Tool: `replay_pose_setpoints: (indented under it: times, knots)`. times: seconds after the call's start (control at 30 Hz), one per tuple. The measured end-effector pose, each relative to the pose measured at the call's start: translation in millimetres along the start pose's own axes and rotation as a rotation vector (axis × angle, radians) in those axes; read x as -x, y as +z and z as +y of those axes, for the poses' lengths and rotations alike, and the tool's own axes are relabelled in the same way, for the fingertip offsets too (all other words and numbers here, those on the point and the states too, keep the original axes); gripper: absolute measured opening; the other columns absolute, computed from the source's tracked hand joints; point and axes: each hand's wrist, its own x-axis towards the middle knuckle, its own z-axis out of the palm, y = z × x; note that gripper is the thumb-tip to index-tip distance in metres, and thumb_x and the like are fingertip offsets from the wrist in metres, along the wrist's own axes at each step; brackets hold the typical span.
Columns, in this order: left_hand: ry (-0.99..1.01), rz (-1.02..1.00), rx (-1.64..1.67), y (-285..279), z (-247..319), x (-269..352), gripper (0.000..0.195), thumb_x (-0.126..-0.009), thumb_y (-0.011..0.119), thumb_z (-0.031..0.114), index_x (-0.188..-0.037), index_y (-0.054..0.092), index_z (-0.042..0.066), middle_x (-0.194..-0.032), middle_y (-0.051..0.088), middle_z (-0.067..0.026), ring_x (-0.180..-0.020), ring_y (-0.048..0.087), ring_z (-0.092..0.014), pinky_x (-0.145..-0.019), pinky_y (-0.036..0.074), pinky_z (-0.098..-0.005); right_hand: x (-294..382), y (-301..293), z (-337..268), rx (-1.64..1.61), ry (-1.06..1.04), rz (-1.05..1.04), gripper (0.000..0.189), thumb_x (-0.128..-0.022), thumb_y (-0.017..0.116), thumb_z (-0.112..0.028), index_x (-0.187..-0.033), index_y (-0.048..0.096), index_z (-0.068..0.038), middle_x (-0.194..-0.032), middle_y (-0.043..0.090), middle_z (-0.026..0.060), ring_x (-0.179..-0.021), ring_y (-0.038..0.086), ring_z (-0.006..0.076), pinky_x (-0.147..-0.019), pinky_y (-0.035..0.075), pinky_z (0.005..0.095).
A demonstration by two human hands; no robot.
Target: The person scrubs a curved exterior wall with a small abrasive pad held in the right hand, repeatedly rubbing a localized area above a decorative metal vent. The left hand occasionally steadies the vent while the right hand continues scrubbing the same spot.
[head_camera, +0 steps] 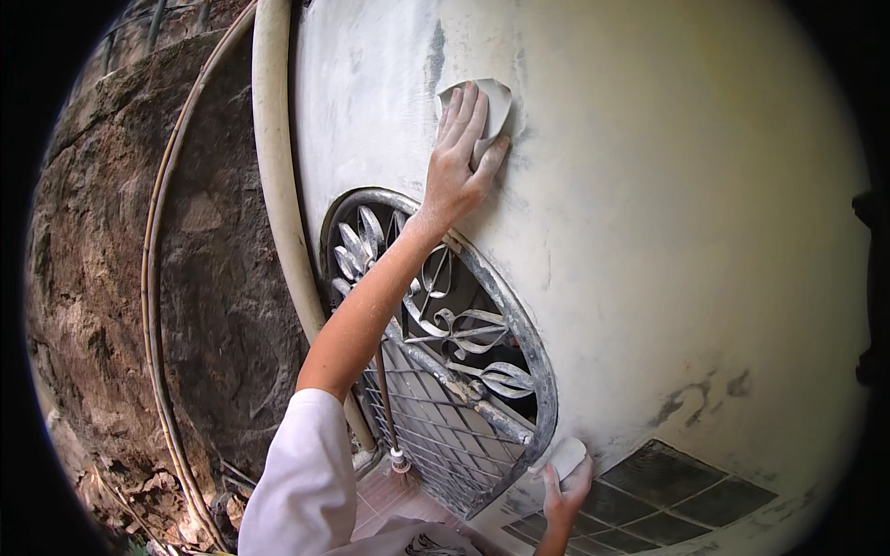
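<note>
My left hand, dusted with white powder, presses a bent pale sheet, which looks like sandpaper, flat against the white plastered wall above an arched opening. The wall around the sheet has grey streaks. Lower right, my right hand grips a second pale piece, perhaps folded sandpaper, beside the lower edge of the arched metal frame. Whether that piece touches the wall cannot be told.
Decorative metal grille fills the arch, over a lattice gate. Left of it stand a cream pipe, a thin bent pole or hose and a rough rock face. A broom leans by the gate. Dark tiles lie lower right.
</note>
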Motion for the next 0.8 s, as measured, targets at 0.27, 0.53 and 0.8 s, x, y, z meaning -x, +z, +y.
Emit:
replay_pose_setpoints:
  times: [0.27, 0.53, 0.8]
  knots:
    - [0.088, 0.019, -0.226, 6, -32, -36, 0.075, -0.096, 0.044, 0.049, -0.149, 0.027, -0.001, -0.157, 0.02, -0.0217, -0.147, 0.015, -0.037, -0.119, 0.014, -0.0464, -2, -5, 6, -0.029, 0.136, 0.024, 0.03, -0.086, 0.064, -0.004, -0.113, 0.054, 0.005, -0.102, 0.058, 0.0078, -0.096, 0.055, 0.0156, -0.087, 0.044, 0.0302]
    - [-0.026, 0.004, -0.124, 9, -12, -16, 0.068, -0.1, 0.04, 0.04, -0.149, 0.024, -0.003, -0.157, 0.017, -0.0227, -0.147, 0.012, -0.038, -0.119, 0.01, -0.0473, -1, 20, 20, 0.17, -0.033, 0.074, 0.011, -0.087, 0.062, -0.007, -0.093, 0.061, 0.002, -0.087, 0.063, 0.0118, -0.079, 0.06, 0.025, -0.074, 0.047, 0.0352]
    - [0.045, 0.038, -0.166, 6, -38, -62, 0.07, -0.1, 0.038, 0.045, -0.15, 0.024, -0.001, -0.157, 0.018, -0.0217, -0.147, 0.013, -0.036, -0.119, 0.011, -0.0455, -10, 15, 26, 0.109, 0.006, 0.017, 0.012, -0.087, 0.061, -0.005, -0.095, 0.059, 0.003, -0.091, 0.063, 0.0111, -0.084, 0.062, 0.0211, -0.079, 0.048, 0.0321]
